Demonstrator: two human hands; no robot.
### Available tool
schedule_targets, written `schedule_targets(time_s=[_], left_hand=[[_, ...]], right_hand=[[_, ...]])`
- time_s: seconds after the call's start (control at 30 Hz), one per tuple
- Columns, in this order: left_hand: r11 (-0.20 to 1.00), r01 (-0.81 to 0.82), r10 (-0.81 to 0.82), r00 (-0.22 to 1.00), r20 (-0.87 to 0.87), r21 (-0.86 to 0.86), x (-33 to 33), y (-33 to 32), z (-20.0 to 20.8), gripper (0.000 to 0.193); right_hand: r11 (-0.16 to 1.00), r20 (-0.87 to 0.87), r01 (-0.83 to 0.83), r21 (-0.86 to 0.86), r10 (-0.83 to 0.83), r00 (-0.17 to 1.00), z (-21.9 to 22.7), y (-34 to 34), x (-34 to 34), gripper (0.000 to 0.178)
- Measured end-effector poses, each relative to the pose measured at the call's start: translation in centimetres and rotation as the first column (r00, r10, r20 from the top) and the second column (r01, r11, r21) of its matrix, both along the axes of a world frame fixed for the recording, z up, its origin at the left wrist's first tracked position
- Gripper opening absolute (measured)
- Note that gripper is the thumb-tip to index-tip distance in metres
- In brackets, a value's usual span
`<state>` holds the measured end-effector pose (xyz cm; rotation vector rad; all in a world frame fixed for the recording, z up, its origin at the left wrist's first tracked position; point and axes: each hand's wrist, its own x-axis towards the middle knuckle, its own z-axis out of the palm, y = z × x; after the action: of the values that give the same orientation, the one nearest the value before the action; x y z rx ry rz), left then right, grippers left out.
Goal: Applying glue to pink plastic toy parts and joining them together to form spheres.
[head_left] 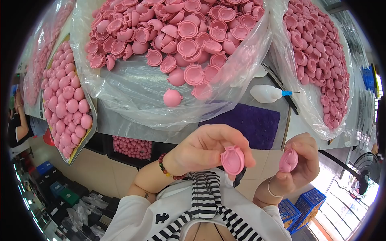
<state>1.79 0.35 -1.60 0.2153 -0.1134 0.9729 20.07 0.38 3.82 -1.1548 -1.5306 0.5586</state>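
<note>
Between the thumb and fingers of my left hand (215, 146) is a pink plastic half shell (233, 160), its hollow, rimmed side showing. My right hand (301, 158) pinches another small pink plastic piece (288, 160), rounded and slightly folded-looking. The two pieces are apart, held above the near edge of the table. Beyond my hands a heap of pink half shells (189, 47) lies on a clear plastic sheet (161, 108). One round pink shell (173, 97) sits at the near side of that heap.
A white squeeze bottle (265, 93) with a blue needle tip lies beside a dark purple cloth (257, 124). At right is a bag of pink pieces (317, 64); at left, a tray (95, 120) of closed pink balls. A box of pink balls (132, 148) stands below the table edge.
</note>
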Motion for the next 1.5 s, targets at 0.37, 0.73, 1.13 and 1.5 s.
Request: schedule_targets(time_s=[0.37,0.73,1.13,1.5], left_hand=[[0.997,0.028,-0.028,1.0,0.006,0.066,0.2,-0.1,0.2,0.027],[0.92,-0.199,0.369,0.732,-0.572,0.339,0.2,-0.9,1.5,0.042],[0.776,-0.176,0.615,0.426,-0.664,0.606,0.1,-0.8,2.1,0.039],[0.765,-0.136,0.624,0.398,-0.672,0.63,-0.1,0.0,2.2,0.044]], right_hand=[[1.0,-0.016,-0.012,-0.009,0.011,1.0,-0.3,-0.1,0.3,0.052],[0.974,0.262,-0.206,-0.089,0.223,0.939,1.6,0.2,-1.1,0.041],[0.939,0.122,-0.332,-0.091,0.341,0.932,-0.3,0.7,-0.5,0.043],[0.97,0.112,-0.242,-0.036,0.245,0.963,-1.4,-0.1,-1.6,0.041]])
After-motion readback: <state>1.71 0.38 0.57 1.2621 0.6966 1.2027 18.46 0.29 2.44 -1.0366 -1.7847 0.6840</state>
